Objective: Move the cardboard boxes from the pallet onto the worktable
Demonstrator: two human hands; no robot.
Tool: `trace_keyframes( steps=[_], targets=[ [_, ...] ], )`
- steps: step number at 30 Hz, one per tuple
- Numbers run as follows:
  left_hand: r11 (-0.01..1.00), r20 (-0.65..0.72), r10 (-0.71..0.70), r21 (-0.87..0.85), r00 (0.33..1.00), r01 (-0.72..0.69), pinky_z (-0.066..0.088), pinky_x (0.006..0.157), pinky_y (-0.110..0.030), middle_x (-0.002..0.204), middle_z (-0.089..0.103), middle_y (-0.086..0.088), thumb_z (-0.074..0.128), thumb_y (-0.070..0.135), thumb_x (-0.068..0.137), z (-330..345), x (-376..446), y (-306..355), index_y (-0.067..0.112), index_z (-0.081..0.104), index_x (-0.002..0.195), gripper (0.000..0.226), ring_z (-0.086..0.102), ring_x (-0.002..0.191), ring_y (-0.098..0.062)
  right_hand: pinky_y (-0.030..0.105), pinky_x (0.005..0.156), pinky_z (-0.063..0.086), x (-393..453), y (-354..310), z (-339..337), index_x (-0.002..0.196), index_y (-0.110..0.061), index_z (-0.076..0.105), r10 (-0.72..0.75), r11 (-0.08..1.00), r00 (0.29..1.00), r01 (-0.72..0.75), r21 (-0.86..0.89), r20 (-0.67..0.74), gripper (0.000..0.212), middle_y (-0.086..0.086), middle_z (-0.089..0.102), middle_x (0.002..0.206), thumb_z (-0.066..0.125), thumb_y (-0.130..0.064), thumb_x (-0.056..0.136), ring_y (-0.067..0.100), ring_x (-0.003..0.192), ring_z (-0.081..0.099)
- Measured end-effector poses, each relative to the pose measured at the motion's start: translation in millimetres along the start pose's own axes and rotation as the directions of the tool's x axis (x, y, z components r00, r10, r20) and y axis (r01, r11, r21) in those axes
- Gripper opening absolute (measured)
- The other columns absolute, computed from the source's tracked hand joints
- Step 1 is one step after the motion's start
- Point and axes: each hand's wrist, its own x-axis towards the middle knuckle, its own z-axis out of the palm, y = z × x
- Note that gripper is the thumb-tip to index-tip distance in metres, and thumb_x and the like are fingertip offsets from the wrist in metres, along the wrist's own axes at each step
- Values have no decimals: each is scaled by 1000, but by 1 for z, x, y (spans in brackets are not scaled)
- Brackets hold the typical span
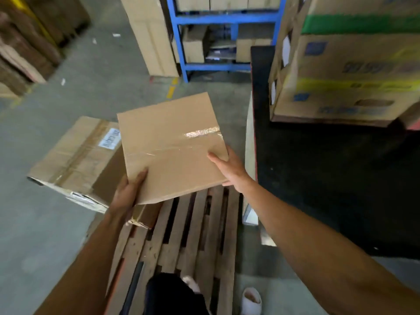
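I hold a plain brown cardboard box, taped across its top, in the air above the wooden pallet. My left hand grips its near left corner, thumb on top. My right hand grips the near right edge, thumb on top and fingers underneath. A second, battered box with a white label lies on the pallet's left end. The dark-topped worktable is on the right, with a large printed box standing on its far part.
A blue metal rack with cartons stands at the back, a tall flat carton leaning beside it. Stacked brown cardboard fills the far left. Grey concrete floor surrounds the pallet. My feet show at the bottom.
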Motion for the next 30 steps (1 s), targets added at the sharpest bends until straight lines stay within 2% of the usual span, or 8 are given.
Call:
trace_keyframes(
  steps=[4,7,10,13,18,25,28,30],
  targets=[
    [993,34,112,-37,993,-110,52,101,-45,123,72,-1,80,57,73,26,-53,34,19,62,132,73,67,117,-23,53,93,54,-47,-34,-52,135,-43,45,-119,993,993,119,-6,-14,55,-20,57,106,68,-56,86,18,107,54],
    [983,55,181,-50,982,-179,58,93,-43,117,75,0,78,52,79,53,-87,58,21,64,127,59,70,110,-22,50,97,51,-79,-51,-89,145,-37,42,-191,981,980,190,-24,-49,66,-6,57,121,66,-58,86,23,116,54],
    [972,55,228,-62,972,-225,54,99,-45,118,75,0,78,54,77,83,-117,81,22,64,128,62,70,111,-21,39,97,45,-112,-63,-125,143,-33,47,-262,965,956,259,-46,-132,65,-6,60,120,66,-57,87,19,112,55],
    [958,66,282,-79,957,-276,55,98,-42,116,75,-2,73,43,87,116,-155,99,19,65,125,46,70,108,-21,46,99,49,-156,-72,-164,137,-32,52,-303,952,931,304,-24,-202,59,-7,61,119,69,-56,85,24,119,56],
    [934,138,350,-123,927,-334,55,81,-30,117,74,-2,69,37,91,174,-222,116,17,63,128,43,70,105,-18,64,83,56,-240,-67,-239,136,-35,50,-286,952,922,305,35,-261,61,-4,51,128,70,-58,83,25,115,48],
    [915,265,391,-216,881,-341,52,91,-31,120,72,1,64,33,94,268,-326,134,25,63,121,28,67,111,-17,59,85,56,-344,-54,-336,141,-38,46,-298,934,841,354,43,-452,67,-1,45,147,67,-63,83,32,132,46],
    [902,352,428,-229,832,-367,49,99,-36,129,69,-1,64,38,90,306,-356,145,23,59,134,47,63,121,-21,56,88,56,-377,-53,-382,145,-32,44,-313,918,794,393,47,-521,67,0,46,146,65,-59,87,32,131,46],
    [904,381,424,-232,822,-359,51,91,-32,128,69,0,61,40,90,336,-377,155,24,56,139,52,63,119,-20,54,87,57,-398,-53,-413,145,-30,45,-321,907,746,420,38,-583,64,-1,50,136,63,-56,89,29,126,48]
  ],
)
